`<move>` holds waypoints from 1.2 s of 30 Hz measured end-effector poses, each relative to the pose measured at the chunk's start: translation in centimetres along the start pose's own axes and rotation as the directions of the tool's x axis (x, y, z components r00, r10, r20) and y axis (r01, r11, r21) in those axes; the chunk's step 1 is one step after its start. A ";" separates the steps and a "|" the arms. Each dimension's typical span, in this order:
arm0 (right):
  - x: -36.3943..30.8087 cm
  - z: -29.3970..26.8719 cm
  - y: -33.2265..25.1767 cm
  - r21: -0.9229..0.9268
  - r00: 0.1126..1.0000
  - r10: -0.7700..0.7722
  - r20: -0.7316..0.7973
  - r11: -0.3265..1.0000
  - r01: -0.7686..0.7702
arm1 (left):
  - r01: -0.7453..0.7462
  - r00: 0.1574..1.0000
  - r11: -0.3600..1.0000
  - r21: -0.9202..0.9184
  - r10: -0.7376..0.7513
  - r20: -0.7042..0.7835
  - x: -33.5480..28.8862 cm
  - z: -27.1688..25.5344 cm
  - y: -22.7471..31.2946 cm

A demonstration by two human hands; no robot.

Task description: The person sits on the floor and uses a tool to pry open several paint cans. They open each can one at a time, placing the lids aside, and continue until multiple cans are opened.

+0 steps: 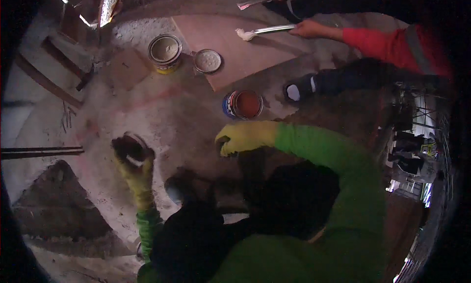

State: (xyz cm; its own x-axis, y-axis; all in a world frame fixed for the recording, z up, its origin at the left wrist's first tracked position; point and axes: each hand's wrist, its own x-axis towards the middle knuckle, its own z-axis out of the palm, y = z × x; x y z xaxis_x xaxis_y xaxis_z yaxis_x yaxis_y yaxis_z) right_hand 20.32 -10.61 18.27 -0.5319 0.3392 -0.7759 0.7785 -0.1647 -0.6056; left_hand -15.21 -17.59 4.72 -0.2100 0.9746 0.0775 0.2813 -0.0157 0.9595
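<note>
My left hand (135, 177), in a yellow glove with dark fingertips, grips a round lid (131, 146) by its edges, off to the left above the floor. Its dark face and thin pale rim show. In the middle, my right hand (245, 138), also gloved in yellow, has its fingers curled in. Whether anything small lies inside them is hidden. Just beyond that hand stands an open can (248, 104) of reddish-brown material, with blue on its side.
A person's hand (311, 28) holds a scraper (274, 29) with pale paste over a flat board (240, 57). An open can of pale paste (165, 50) stands beside a paste-covered lid (207, 61). A hammer (66, 59) and thin rods (44, 152) lie left.
</note>
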 end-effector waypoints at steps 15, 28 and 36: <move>14.1 5.8 10.3 -0.851 0.949 -0.298 -0.107 0.521 0.067 | 0.162 0.959 0.971 -0.176 -0.113 0.259 -2.0 5.5 7.3; 15.7 6.7 10.9 -0.724 0.991 -0.029 -0.132 0.686 -0.077 | 0.079 0.986 0.995 -0.061 -0.069 0.149 -1.4 5.3 4.8; 16.1 5.4 9.1 -0.685 0.995 -0.077 -0.069 0.728 0.009 | 0.257 0.957 0.937 -0.236 -0.212 0.198 -2.8 4.8 4.0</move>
State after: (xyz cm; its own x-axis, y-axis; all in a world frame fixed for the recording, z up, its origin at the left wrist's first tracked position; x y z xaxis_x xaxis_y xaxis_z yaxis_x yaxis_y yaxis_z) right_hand 17.07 -11.70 -0.67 -0.5663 0.4138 -0.7128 0.7904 0.5179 -0.3273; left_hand -9.04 -19.34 7.01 -0.0747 0.9803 -0.1830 -0.0114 0.1827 0.9831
